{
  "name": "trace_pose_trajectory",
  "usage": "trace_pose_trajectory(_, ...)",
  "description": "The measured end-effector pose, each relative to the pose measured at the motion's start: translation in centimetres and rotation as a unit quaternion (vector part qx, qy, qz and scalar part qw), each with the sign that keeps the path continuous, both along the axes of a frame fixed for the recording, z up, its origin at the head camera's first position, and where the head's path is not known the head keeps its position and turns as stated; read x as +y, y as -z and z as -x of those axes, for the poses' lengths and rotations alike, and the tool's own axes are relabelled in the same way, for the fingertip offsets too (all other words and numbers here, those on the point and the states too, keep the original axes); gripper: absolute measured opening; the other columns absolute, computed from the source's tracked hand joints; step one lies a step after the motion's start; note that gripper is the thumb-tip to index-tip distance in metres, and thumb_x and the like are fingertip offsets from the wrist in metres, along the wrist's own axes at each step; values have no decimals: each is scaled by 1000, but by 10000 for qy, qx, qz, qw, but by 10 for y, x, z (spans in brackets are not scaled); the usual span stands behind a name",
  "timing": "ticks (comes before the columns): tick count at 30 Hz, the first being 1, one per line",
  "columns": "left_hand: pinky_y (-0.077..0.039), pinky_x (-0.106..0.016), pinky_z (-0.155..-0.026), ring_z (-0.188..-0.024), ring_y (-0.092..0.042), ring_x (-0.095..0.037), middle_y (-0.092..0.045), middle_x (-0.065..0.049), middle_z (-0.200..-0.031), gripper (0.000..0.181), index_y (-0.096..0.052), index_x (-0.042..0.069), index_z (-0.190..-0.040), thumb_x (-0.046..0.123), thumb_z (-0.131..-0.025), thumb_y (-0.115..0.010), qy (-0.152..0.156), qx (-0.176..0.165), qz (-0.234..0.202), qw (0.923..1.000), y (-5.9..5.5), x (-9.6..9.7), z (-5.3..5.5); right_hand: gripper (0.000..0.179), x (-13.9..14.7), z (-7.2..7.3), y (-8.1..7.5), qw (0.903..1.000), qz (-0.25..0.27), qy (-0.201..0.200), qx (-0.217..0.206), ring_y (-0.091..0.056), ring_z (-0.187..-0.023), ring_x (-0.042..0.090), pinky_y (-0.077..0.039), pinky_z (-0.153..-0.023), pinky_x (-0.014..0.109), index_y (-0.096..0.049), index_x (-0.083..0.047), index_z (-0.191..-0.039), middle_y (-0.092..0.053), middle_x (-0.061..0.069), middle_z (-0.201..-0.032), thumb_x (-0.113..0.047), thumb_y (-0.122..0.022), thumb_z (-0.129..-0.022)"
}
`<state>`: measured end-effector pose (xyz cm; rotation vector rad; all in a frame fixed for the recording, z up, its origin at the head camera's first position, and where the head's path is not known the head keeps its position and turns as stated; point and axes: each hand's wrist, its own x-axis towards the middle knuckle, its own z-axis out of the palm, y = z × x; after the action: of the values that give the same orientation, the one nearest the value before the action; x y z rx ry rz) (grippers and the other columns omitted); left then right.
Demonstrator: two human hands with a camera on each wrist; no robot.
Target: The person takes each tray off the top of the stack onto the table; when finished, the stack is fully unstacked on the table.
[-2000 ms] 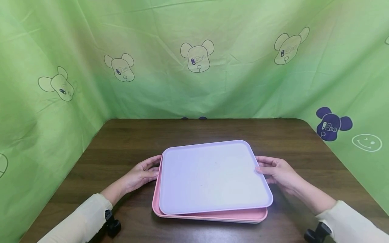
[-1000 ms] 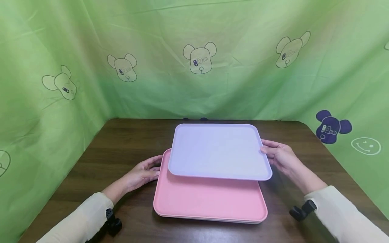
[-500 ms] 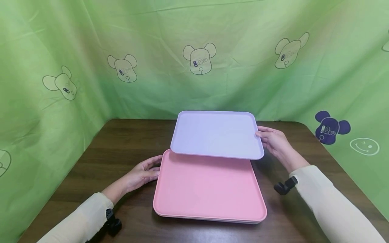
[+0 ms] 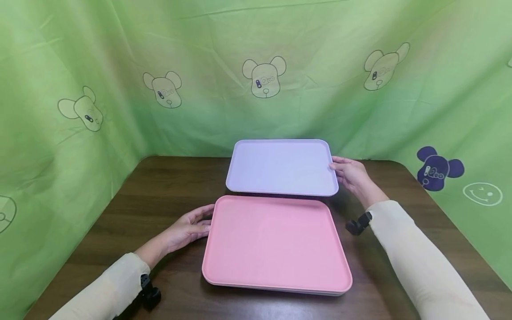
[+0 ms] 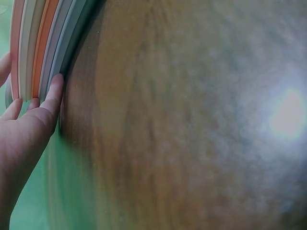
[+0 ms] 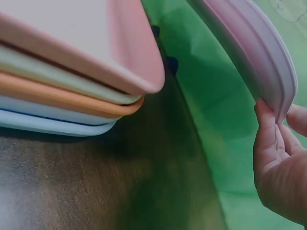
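Note:
My right hand [image 4: 352, 173] pinches the right rim of a lavender rectangular tray [image 4: 282, 166], thumb on top and fingers beneath. The tray is held up behind the stack; its raised underside shows in the right wrist view. Nearer to me, a pink tray [image 4: 276, 244] tops a stack of several trays. Edges of a cream tray, an orange tray [image 6: 57, 93] and bluish trays [image 6: 53, 123] show below it in the right wrist view. My left hand [image 4: 186, 229] rests its extended fingertips against the stack's left side, fingers spread over the layered edges [image 5: 41, 48].
The stack lies on a dark brown wooden table [image 4: 168, 186]. A green cloth [image 4: 200, 120] printed with bear heads hangs behind and along both sides of it. Black wrist cameras [image 4: 150, 293] are strapped at both cream sleeves.
My right hand has lifted the lavender tray off the stack and carried it away from me, past the stack's far edge, uncovering the pink tray. The left hand has stayed at the stack's side.

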<state>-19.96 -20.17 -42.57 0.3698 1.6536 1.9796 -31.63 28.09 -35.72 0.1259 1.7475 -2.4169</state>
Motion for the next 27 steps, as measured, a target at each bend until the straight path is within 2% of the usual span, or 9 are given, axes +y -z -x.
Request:
trace_pose_trajectory(6, -43, -37, -100, -133, -40, -30, -15, -20, -157, 72, -18, 1, -154, 0, -94, -59, -47, -54, 43, 10000, 0, 1, 0, 24, 1, 9, 12, 9998, -177, 38, -89, -68, -72, 11, -56, -63, 27, -68, -14, -89, -71, 0, -79, 7, -58, -93)
trace_pose_trajectory(13, -43, -37, -100, -132, -40, -30, -16, -20, -156, 72, -18, 1, -154, 0, -94, -59, -43, -24, 65, 10000, -1, 1, 0, 22, 0, 15, 27, 9990, -440, 77, -75, -67, -71, 9, -55, -62, 25, -67, -15, -92, -71, -2, -78, 6, -58, -93)
trace_pose_trajectory(15, -43, -37, -100, -132, -41, -30, -16, -20, -156, 72, -19, 1, -154, 1, -94, -60, -45, -13, 74, 10000, -1, 1, 0, 20, 0, 17, 31, 9986, -520, 87, -86, -67, -70, 9, -55, -63, 25, -65, -12, -98, -70, -2, -78, 5, -57, -94)
trace_pose_trajectory(17, -43, -37, -100, -132, -41, -30, -16, -20, -156, 72, -19, 1, -154, 1, -94, -60, -44, -14, 80, 10000, -1, 1, 1, 22, 0, 19, 34, 9980, -622, 60, -112, -67, -70, 9, -55, -63, 25, -63, -7, -112, -70, -3, -78, 4, -57, -95)
trace_pose_trajectory(21, -44, -37, -100, -131, -42, -29, -16, -20, -156, 73, -18, 1, -154, 1, -94, -60, -40, -32, 80, 10000, 0, 1, 1, 47, -2, 21, 39, 9954, -949, 26, -119, -66, -69, 7, -55, -63, 24, -42, 6, -141, -69, -6, -77, 2, -55, -96)
trace_pose_trajectory(24, -44, -37, -100, -131, -42, -28, -16, -20, -156, 72, -18, 1, -154, -1, -94, -59, -41, -36, 54, 10000, 1, 1, 0, 57, -4, 24, 41, 9937, -1116, -6, -103, -65, -69, 6, -54, -63, 23, -29, 10, -147, -68, -7, -76, 1, -55, -97)
trace_pose_trajectory(27, -44, -37, -99, -130, -43, -28, -16, -20, -156, 71, -18, 0, -153, -2, -94, -58, -45, -24, 12, 10000, 1, 1, 0, 58, -7, 26, 42, 9934, -1142, -32, -109, -65, -68, 6, -54, -63, 23, -27, 10, -147, -68, -8, -76, 1, -54, -97)
